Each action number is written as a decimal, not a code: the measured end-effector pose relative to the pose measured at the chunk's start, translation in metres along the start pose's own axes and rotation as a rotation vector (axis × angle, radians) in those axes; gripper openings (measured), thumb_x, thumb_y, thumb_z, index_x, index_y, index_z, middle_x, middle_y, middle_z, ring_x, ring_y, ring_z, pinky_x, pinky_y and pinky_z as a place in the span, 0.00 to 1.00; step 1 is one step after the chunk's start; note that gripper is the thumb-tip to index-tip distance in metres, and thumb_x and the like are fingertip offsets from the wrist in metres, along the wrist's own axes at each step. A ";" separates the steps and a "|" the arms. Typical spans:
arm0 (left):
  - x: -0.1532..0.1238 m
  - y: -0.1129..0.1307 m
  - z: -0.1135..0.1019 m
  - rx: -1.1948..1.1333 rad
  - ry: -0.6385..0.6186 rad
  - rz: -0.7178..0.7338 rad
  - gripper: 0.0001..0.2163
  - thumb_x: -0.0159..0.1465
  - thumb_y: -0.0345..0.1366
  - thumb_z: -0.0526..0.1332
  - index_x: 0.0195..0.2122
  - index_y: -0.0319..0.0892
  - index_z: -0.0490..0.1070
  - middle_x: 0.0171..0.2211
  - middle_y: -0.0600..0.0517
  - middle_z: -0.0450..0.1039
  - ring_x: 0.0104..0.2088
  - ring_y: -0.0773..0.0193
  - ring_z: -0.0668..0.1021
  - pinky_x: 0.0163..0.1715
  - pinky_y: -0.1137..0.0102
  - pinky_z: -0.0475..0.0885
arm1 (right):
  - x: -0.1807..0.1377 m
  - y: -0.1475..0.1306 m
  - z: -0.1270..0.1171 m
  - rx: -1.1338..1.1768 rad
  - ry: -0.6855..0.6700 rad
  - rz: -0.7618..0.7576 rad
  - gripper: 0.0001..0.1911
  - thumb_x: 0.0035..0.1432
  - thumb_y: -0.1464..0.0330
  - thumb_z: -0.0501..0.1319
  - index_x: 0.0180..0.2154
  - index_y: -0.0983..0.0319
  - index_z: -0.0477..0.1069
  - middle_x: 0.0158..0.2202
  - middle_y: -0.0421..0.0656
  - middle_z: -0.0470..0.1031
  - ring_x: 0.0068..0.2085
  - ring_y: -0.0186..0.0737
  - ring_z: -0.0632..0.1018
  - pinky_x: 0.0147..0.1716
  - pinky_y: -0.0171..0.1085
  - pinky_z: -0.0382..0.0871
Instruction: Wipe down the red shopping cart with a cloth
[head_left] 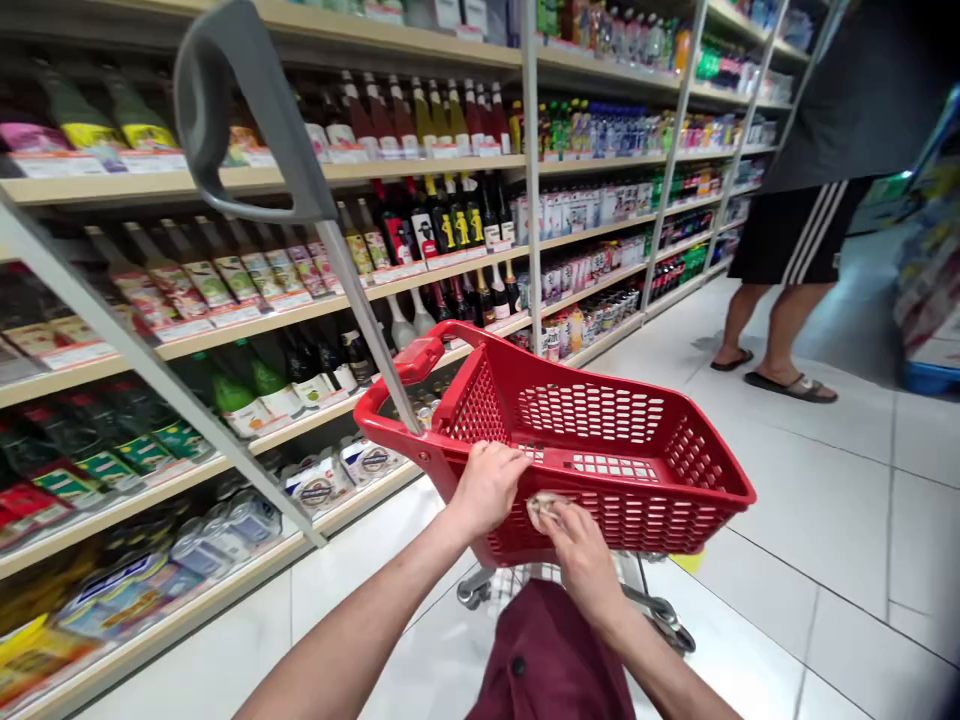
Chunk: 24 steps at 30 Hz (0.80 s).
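A red plastic shopping cart [720,480] with a perforated basket stands before me on the tiled floor. My left hand [489,488] is closed over the near rim of the basket, toward its handle end. My right hand [581,550] pinches a crumpled pale cloth [541,508] and presses it to the near outer side wall, just below the rim. From the handle end rises a grey pole with a looped grey grip [259,120]. The basket's inside shows only its bare perforated floor. Part of the cloth is hidden by the fingers.
Shelves [450,165] with rows of bottles and cans run along the left and away ahead. A person [802,240] in dark shorts and slides stands at the right rear. Cart wheels [474,590] show beneath the basket. At the right edge is a blurred display [934,260].
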<state>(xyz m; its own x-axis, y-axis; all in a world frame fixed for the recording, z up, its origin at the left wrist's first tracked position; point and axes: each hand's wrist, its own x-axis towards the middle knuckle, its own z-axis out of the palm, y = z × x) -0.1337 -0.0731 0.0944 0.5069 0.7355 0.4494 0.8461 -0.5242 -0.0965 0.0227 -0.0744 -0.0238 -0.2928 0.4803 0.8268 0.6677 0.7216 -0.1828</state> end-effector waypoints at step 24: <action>-0.202 -0.082 -0.121 0.213 0.063 -0.320 0.27 0.51 0.21 0.47 0.54 0.37 0.57 0.47 0.44 0.69 0.51 0.61 0.67 0.56 0.57 0.52 | 0.049 -0.220 0.061 0.408 0.002 -0.309 0.17 0.59 0.76 0.48 0.48 0.62 0.66 0.43 0.50 0.69 0.48 0.43 0.67 0.43 0.43 0.68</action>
<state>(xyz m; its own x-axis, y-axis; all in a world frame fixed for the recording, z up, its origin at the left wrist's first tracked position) -0.3257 -0.2308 0.1186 0.2062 0.8160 0.5401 0.9785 -0.1668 -0.1217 -0.1801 -0.1794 0.0242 -0.4323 0.2134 0.8761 0.2283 0.9658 -0.1226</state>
